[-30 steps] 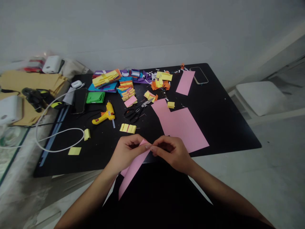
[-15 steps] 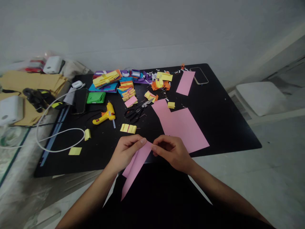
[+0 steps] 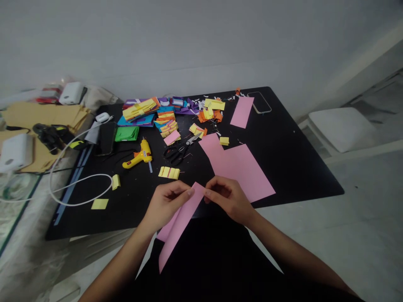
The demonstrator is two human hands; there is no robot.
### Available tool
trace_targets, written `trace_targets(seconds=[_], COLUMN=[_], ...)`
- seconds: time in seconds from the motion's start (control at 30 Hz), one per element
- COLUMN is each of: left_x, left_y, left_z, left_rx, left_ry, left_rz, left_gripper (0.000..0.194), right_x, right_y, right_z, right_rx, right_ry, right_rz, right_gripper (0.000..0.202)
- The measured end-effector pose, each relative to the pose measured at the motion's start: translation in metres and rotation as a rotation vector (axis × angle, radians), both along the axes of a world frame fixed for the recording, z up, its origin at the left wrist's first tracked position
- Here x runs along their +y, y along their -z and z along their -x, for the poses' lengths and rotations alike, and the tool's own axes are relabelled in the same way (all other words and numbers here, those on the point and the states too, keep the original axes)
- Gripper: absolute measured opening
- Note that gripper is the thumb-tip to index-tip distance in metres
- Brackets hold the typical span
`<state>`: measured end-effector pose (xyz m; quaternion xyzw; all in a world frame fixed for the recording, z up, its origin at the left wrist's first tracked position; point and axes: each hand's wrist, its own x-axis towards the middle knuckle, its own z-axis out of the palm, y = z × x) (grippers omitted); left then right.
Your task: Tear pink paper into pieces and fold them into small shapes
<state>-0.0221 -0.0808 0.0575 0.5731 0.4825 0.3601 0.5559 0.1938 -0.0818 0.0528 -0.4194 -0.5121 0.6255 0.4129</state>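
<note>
A pink paper strip (image 3: 182,221), folded lengthwise with its two layers spread at the lower end, slants down over my lap. My left hand (image 3: 167,203) pinches its upper part between thumb and fingers. The thumb and forefinger of my right hand (image 3: 230,199) close on the strip's upper right corner. Beyond my right hand lies a larger pink sheet (image 3: 248,172) with a piece cut out of it. Black-handled scissors (image 3: 180,152) rest half-open past my left hand, and a folded yellow paper piece (image 3: 169,172) lies just in front of it.
A yellow glue gun (image 3: 140,155) lies left of the scissors. Folded coloured paper stacks (image 3: 141,110) and scraps (image 3: 210,113) fill the back. A pink rectangle (image 3: 242,112) overlaps a phone (image 3: 260,103) at back right. A white cable (image 3: 78,204) loops across the left side.
My left hand's grip now sits a little below the strip's top, so more of the upper end shows. The strip's lower end hangs slightly further down. The view has shifted slightly.
</note>
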Motion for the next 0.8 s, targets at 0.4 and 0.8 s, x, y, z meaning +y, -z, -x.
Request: trace_targets(seconds=[0.4,0.8], left_x=[-0.001,-0.004], left_y=[0.001,0.006], left_z=[-0.004,0.038], left_rx=[0.141,0.156], left_ry=[0.102,0.110], left_rz=[-0.024,0.095], left_gripper=[0.022,0.026], right_x=[0.014,0.026], right_y=[-0.005,-0.007], right_z=[0.002,-0.029], right_rx=[-0.195,-0.184], right_ry=[0.062,0.272], right_rz=[-0.100,-0.060], right_gripper=[0.014,0.025])
